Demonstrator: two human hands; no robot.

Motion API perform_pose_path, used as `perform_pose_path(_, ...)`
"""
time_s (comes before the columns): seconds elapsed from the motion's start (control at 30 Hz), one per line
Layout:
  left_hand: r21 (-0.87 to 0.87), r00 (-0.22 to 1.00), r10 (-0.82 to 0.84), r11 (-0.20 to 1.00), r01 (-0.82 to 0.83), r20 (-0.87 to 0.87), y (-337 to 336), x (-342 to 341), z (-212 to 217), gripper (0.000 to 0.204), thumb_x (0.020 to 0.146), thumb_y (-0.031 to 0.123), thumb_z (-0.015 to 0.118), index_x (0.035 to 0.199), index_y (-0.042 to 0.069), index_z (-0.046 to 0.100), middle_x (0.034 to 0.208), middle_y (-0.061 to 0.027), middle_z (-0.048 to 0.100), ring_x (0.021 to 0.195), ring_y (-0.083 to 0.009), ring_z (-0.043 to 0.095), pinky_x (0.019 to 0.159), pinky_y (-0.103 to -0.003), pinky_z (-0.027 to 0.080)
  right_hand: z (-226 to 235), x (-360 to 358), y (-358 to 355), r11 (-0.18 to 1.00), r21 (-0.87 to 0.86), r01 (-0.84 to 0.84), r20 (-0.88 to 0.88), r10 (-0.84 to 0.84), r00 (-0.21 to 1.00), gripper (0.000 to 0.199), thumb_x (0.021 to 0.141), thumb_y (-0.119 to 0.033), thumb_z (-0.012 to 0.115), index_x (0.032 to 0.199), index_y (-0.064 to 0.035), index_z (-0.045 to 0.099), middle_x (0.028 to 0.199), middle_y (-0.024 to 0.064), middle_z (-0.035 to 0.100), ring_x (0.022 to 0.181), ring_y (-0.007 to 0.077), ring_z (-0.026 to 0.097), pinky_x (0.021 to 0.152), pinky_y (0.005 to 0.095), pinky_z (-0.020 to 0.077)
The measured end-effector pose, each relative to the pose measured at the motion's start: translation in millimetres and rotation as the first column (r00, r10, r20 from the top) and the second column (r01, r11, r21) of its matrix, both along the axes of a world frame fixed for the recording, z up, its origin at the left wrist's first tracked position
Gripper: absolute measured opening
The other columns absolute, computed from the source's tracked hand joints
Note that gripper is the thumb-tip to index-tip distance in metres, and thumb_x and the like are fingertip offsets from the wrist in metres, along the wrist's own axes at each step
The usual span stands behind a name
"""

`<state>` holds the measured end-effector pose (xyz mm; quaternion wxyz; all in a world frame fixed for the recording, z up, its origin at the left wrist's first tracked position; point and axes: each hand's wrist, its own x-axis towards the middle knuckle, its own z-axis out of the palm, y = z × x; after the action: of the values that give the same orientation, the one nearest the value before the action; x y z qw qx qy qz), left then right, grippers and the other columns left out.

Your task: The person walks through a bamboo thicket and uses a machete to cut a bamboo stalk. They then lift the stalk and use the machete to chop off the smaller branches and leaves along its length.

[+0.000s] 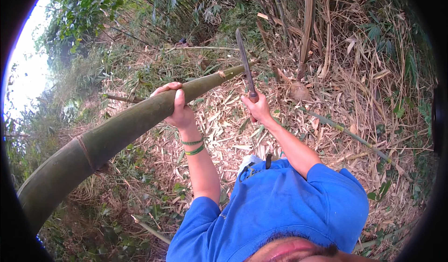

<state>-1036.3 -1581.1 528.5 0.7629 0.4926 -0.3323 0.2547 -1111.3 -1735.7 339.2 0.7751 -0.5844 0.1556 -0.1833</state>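
A thick green bamboo pole [130,124] slants from the lower left up toward the centre, its near end running out of view. My left hand [177,106] is wrapped round it from below, with the thumb on the near side; green bands circle that wrist. A pale, rough ring marks the pole at a joint beyond this hand. In my right hand [255,107] is a machete [245,64], gripped by its dark handle. Its long blade points up and away, to the right of the pole. In this view the blade's upper part lies close to the pole's thin far end; whether they touch I cannot tell.
Dry bamboo leaves [224,127] cover the ground. Upright bamboo stems [306,33] and a cut stump [298,92] stand at the far right. A thin green stalk [345,131] lies to my right, and a cut stick [151,229] lies at lower left. Green undergrowth borders the left.
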Motion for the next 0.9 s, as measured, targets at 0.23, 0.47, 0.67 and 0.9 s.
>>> perform_pose_path(0.23,-0.046,0.999,0.002,0.999,-0.004,-0.032,-8.4,-2.2,-0.1,0.037,0.076,-0.004,0.067,0.108,0.003,0.051,0.094,-0.0124,0.061,0.089,-0.0238,0.062,0.090,-0.041,0.051,-5.5,26.5,31.8,0.987,-0.157,0.013,-0.044,-0.020,0.999,0.025,0.083,-0.012,0.064,0.064,-0.0103,0.046,0.051,-0.0031,0.044,0.045,0.0092,0.045,0.044,0.0312,0.0345)
perform_pose_path(0.47,-0.030,0.999,0.032,0.999,-0.032,-0.015,-0.4,-8.3,-6.2,0.039,0.075,-0.006,0.068,0.108,0.003,0.050,0.094,-0.0128,0.061,0.090,-0.0232,0.062,0.090,-0.041,0.051,28.7,27.2,30.7,0.975,-0.219,-0.038,-0.084,0.020,0.996,0.019,0.078,-0.013,0.064,0.068,-0.0020,0.053,0.057,0.0058,0.055,0.051,0.0157,0.054,0.051,0.0364,0.0424)
perform_pose_path(0.67,-0.011,0.999,0.010,1.000,-0.009,0.032,-10.2,-8.7,-6.5,0.033,0.078,-0.003,0.064,0.108,0.003,0.051,0.094,-0.0125,0.060,0.090,-0.0249,0.061,0.090,-0.041,0.050,-29.0,33.9,15.2,0.988,-0.065,-0.137,-0.428,0.097,0.899,0.024,0.080,-0.013,0.067,0.065,-0.0049,0.051,0.056,0.0052,0.055,0.049,0.0148,0.056,0.047,0.0341,0.0432)
perform_pose_path(0.9,-0.031,0.999,-0.020,0.999,0.019,-0.025,-10.4,-16.0,-5.4,0.040,0.074,-0.003,0.070,0.107,0.004,0.050,0.093,-0.0121,0.060,0.089,-0.0224,0.061,0.089,-0.041,0.051,-26.7,24.2,11.4,0.982,-0.188,-0.001,-0.059,-0.010,0.998,0.027,0.081,-0.009,0.066,0.062,-0.0071,0.046,0.051,-0.0012,0.048,0.042,0.0098,0.048,0.040,0.0310,0.0386)
